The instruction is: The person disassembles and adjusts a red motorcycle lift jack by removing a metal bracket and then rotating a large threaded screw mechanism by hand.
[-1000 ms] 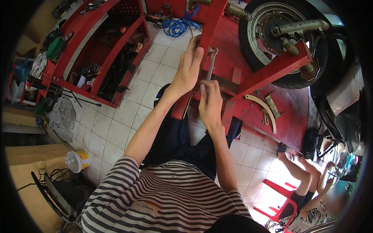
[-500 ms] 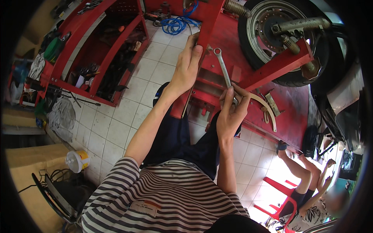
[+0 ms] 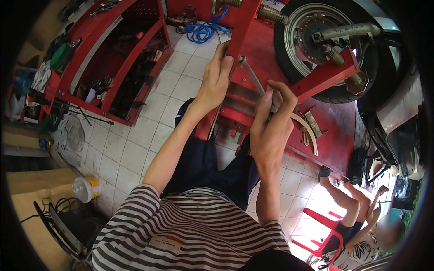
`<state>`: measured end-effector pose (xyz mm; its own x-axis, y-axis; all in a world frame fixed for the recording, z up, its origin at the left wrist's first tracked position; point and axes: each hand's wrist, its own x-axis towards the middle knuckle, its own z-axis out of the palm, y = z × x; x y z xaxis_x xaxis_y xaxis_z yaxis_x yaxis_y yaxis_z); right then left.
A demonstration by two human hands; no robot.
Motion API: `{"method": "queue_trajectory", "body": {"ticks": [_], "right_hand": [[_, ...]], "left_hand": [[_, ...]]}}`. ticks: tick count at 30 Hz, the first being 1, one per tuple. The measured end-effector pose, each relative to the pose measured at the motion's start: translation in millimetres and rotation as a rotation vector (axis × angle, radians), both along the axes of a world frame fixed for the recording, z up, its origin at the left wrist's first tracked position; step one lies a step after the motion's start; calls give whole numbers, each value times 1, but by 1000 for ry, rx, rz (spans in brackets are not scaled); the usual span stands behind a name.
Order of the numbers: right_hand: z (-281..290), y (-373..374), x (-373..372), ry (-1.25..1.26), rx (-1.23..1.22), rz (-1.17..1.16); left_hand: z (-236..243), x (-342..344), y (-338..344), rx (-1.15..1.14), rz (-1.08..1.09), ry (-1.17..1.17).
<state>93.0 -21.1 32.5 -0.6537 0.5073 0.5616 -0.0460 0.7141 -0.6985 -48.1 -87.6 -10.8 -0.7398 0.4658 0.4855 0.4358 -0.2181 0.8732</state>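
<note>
My left hand (image 3: 216,81) is closed around a red metal post (image 3: 241,31), its thumb along the near side and the other fingers partly hidden behind it. In my right hand (image 3: 272,124) is a silver combination wrench (image 3: 254,77), pinched near its lower end, which the fingers cover. The wrench's ring end lies at the right side of the post, beside a bolt location; whether it is seated on a bolt I cannot tell. Below both hands, red crosspieces (image 3: 237,106) join the post's base.
To the right, a motorcycle wheel (image 3: 281,49) stands on a red platform (image 3: 337,117), near a slanted red arm (image 3: 323,74) and a curved tan strip (image 3: 312,137). A red tool cabinet (image 3: 135,58) and blue hose (image 3: 199,32) are at left. A person sits on a red chair (image 3: 323,219).
My right hand has moved up slightly and turned, bringing the wrench's ring end left against the post's side. The left hand keeps its hold on the post.
</note>
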Motion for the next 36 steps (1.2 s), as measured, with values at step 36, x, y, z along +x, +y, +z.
{"method": "queue_trajectory", "body": {"ticks": [36], "right_hand": [[96, 6, -60, 27, 316, 3]], "left_hand": [[-10, -9, 4, 124, -16, 11]]}}
